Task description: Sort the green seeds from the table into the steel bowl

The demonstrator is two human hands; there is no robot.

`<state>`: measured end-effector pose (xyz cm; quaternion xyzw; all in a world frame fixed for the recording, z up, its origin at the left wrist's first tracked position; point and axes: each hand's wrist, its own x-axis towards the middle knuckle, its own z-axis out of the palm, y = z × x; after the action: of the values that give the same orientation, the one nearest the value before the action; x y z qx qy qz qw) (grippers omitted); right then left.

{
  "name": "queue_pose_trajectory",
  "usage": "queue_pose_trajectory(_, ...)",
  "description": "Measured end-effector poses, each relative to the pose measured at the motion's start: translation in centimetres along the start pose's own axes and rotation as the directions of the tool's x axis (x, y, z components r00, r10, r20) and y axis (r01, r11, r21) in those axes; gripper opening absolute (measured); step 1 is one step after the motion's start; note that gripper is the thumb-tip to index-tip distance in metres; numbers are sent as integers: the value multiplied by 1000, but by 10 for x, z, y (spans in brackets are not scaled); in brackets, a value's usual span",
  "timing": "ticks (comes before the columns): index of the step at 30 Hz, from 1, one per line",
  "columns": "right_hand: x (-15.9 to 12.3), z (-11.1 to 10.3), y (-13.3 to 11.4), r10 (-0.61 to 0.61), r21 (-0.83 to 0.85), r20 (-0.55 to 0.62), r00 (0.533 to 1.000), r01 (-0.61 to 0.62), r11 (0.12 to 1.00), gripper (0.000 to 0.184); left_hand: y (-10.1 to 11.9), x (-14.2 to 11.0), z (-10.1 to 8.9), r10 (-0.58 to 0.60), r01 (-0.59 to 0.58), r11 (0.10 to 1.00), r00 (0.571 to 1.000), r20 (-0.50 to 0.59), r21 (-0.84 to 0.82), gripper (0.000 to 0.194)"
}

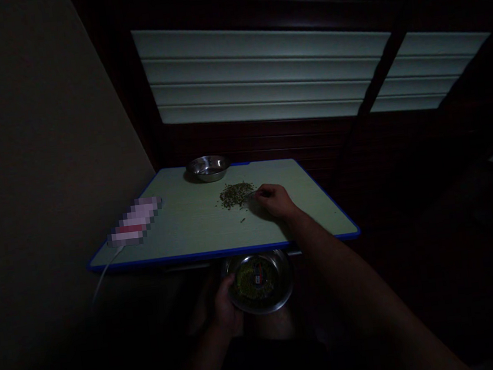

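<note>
My left hand (228,313) grips the rim of a metal bowl (286,290) just below the table's front edge. Small greenish grains (247,289) lie in that bowl, and a small dark item with a red-and-white mark (258,274) shows among them. On the tabletop is a loose pile of small dark greenish grains (235,195). At the pile's right side, my right hand (274,199) is closed in a pinch; a thin pale edge shows by its fingertips, too dim to name. One small dark bit (242,220) lies apart, nearer the front.
A second metal bowl (208,168) stands at the back of the pale, blue-edged table (194,232). On the left lies a blurred pink item (135,221), with a white cable (105,272) running off the edge. A wall and slatted panels (261,76) rise behind. The room is dark.
</note>
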<state>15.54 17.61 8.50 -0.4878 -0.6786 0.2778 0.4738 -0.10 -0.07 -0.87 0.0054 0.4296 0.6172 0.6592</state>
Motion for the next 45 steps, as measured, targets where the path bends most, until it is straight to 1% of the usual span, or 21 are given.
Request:
queue_pose_trajectory(8,-1,-2,-1,42,23,48,998,-43,999,12,1,-2,1,-9,9,1000,1000,-4,-7,17)
queue_pose_trajectory(14,-2,-2,-2,49,16,17,999,-49,999,12,1,-2,1,2,-2,1000,1000,-8,1,17)
queue_pose_trajectory(19,-3,-1,-2,117,54,68,991,-121,991,11,0,0,-1,4,-4,1000,1000,-10,10,18)
queue_pose_trajectory(21,-3,0,-2,124,63,86,989,-129,990,12,0,-1,-1,4,-4,1000,1000,0,-4,19)
queue_pose_trajectory(25,-3,0,-1,102,25,75,992,-104,994,13,1,-1,-1,-10,10,1000,1000,3,-14,18)
queue_pose_trajectory(31,0,-1,1,56,-104,22,998,-54,993,14,2,-5,3,-7,7,1000,1000,-2,-5,19)
queue_pose_trajectory(34,1,-1,4,42,-136,-7,999,-42,990,17,4,-8,7,-36,36,999,999,-32,-24,20)
queue_pose_trajectory(37,2,0,6,17,-85,0,1000,-17,996,18,4,-8,8,-25,24,999,998,-56,-26,18)
queue_pose_trajectory(40,2,1,7,-25,-20,34,999,25,999,16,4,-9,7,-31,30,999,999,-33,-18,17)
queue_pose_trajectory(43,1,1,6,-43,-8,48,998,43,999,16,4,-8,6,-53,53,999,998,-29,-14,18)
queue_pose_trajectory(45,2,1,6,-38,1,54,998,38,999,17,3,-7,5,-47,47,999,999,-26,-9,19)
